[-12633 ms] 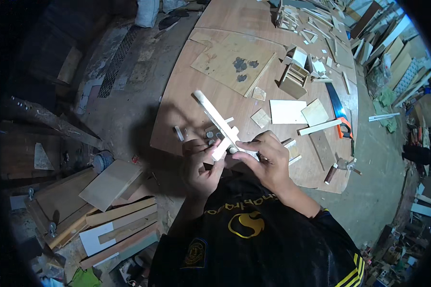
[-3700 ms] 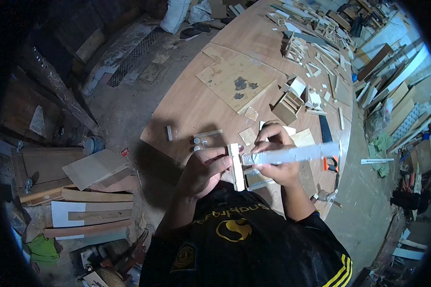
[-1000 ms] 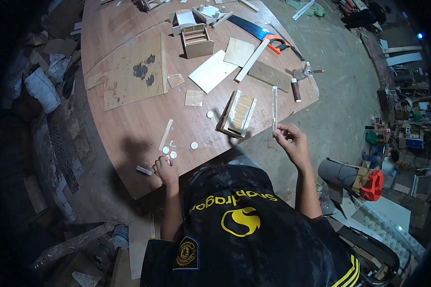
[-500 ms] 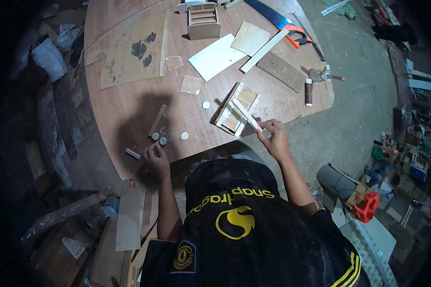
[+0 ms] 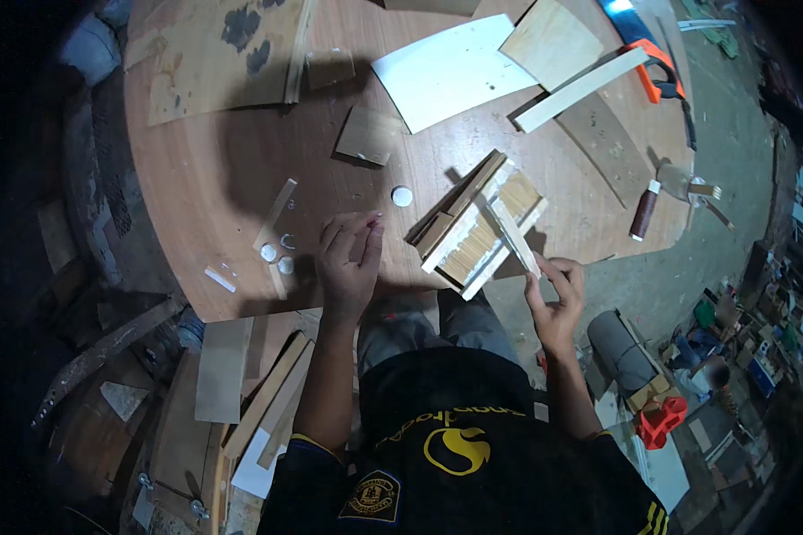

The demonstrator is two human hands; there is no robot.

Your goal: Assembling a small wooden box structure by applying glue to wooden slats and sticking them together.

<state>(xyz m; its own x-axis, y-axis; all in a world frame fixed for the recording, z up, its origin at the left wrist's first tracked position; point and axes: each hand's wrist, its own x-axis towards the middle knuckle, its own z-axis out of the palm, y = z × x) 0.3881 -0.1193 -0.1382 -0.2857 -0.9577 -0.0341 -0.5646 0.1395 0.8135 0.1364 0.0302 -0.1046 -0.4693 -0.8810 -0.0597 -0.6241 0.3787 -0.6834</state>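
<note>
My right hand (image 5: 558, 303) pinches the near end of a thin wooden strip (image 5: 511, 234). This strip slants over a small wooden frame-like piece (image 5: 486, 223), which has ribbed tan panels and whitish smears. My left hand (image 5: 350, 267) is raised left of that piece, fingers drawn together; whatever is at their tips is too small to make out. Just beyond its fingertips lies a round white disc (image 5: 401, 196). Two more discs, one of them a white disc (image 5: 268, 252), sit left of this hand, beside a narrow stick (image 5: 276, 214) and a short white piece (image 5: 220, 280).
A white board (image 5: 451, 71), a thin wood sheet (image 5: 553, 45) and a pale batten (image 5: 582, 89) lie farther back. The orange-handled saw (image 5: 656, 71) and a brown-handled tool (image 5: 644, 211) are to the right. A stained plywood panel (image 5: 214, 62) is at the far left.
My left hand has moved right and away from the two discs, toward the frame-like piece. My right hand still holds the strip over it. The view has shifted closer over the table.
</note>
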